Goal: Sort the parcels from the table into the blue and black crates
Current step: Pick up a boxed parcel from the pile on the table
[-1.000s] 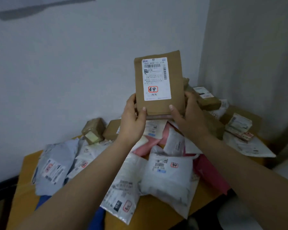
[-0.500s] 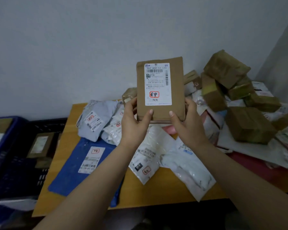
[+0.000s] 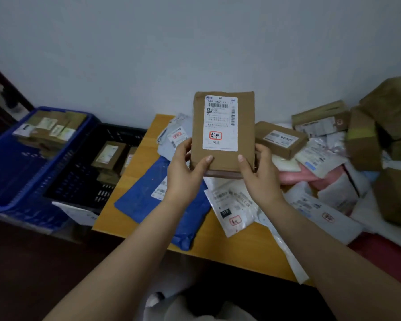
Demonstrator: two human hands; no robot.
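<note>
Flat brown box point(image 3: 223, 130) gripped upright by left hand point(image 3: 185, 173) and right hand point(image 3: 259, 176), crumpled mailers point(image 3: 232, 207) heaped beneath, blue crate point(image 3: 12, 167) and black crate point(image 3: 79, 181) at nine o'clock

A plain pale wall point(image 3: 148, 54) stands behind everything, and a dark floor point(image 3: 44, 262) lies below at the left side.

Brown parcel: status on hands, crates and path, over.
Left hand and right hand grip brown parcel upright, label facing camera. Blue crate and black crate left, both part-filled. Nothing in the way.
</note>
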